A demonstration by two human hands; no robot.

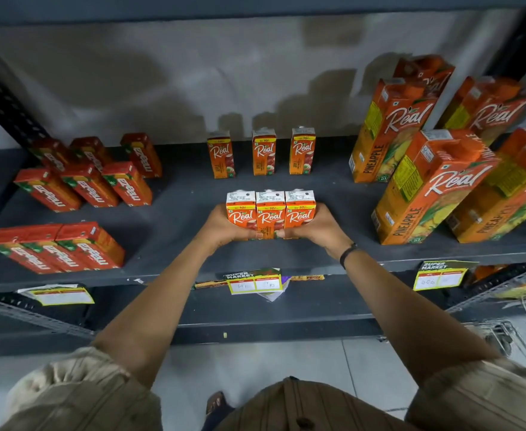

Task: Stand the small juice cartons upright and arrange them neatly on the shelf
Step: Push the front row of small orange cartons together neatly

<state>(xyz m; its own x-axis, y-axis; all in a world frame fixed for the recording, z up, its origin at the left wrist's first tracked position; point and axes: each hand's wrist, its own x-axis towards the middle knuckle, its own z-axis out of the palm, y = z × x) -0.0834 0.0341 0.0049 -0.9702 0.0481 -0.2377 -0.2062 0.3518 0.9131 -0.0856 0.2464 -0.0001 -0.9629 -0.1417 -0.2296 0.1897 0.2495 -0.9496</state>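
Dark grey shelf (177,244), concrete wall behind. Three small cartons (270,214) upright, side by side near front middle, squeezed as block between left hand (224,227) and right hand (314,227). Grip: palms pressed on outer cartons, thumbs across lower fronts. Three more small cartons (265,154) stand spaced at back. Risk: uneven squeeze pops middle one out, probably. Both arms stretched forward, wrists angled inward.

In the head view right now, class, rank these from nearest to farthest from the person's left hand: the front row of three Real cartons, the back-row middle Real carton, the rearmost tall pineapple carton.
1. Front row of three Real cartons: touching the left hand.
2. Back-row middle Real carton: behind, upright.
3. Rearmost tall pineapple carton: far right, by the wall.
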